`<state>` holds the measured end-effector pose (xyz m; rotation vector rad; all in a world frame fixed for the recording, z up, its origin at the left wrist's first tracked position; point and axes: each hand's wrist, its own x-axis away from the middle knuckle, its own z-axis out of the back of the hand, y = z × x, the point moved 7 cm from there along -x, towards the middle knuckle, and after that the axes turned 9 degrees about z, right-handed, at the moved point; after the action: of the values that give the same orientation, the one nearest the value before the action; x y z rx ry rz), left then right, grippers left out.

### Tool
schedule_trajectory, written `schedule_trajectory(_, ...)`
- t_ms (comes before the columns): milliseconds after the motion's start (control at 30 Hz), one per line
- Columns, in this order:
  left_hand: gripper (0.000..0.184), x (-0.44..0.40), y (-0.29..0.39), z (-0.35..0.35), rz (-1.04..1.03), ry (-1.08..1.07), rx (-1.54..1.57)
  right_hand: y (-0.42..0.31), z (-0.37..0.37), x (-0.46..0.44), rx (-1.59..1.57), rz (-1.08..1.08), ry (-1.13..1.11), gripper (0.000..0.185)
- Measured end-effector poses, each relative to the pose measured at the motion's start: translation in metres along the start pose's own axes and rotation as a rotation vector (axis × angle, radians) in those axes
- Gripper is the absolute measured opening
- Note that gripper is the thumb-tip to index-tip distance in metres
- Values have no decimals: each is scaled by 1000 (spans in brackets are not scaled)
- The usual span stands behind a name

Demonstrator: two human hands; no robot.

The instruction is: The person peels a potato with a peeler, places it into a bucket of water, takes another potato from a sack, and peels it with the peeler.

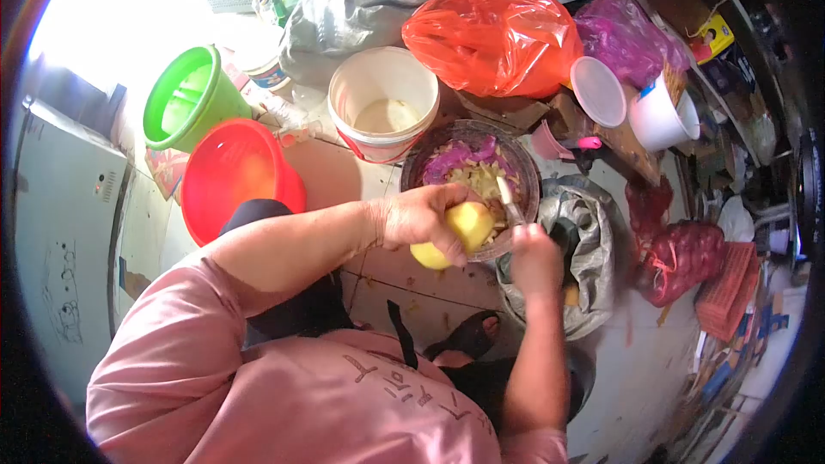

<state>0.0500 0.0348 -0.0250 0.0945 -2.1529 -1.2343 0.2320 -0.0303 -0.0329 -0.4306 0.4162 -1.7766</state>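
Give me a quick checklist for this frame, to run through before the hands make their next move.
1. Left hand grip on the yellow potato: ok, fingers wrapped around it.
2. Right hand hold on the peeling tool: ok, closed around it.
3. Tool apart from left fingers: ok, a gap shows.
4. Bowl within reach: ok, just beyond the hands, with scraps inside.
5. Tool's cutting edge: cannot tell, too small.
6. Potato's underside: cannot tell, hidden.

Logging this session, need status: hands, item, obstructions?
Left hand holding yellow produce; right hand gripping peeler-like tool; bowl beneath; gray sack alongside, seemingly not blocking.
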Motion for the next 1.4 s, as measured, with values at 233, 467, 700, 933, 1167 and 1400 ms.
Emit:
schedule_trajectory(233, 72, 0, -4, 15, 50, 197, -123, -44, -3, 17, -274, 129, 11, 31)
schedule_trajectory(467, 69, 4, -4, 14, 41, 205, -277, -30, -8, 10, 14, 95, -64, 26)
schedule_trajectory(700, 74, 4, -4, 25, 87, 239, 48, -33, 1, 9, -248, 54, 35, 32)
schedule_trajectory(933, 60, 1, -10, 15, 62, 169, 391, -72, -3, 23, -297, 269, 148, 24)
schedule_trajectory(1167, 67, 7, -2, 7, 3, 14, 241, -1, -21, 0, -56, -59, 0, 25)
schedule_trajectory(1400, 64, 7, -2, 16, 64, 128, 495, -64, -3, 14, -306, 228, 124, 27)
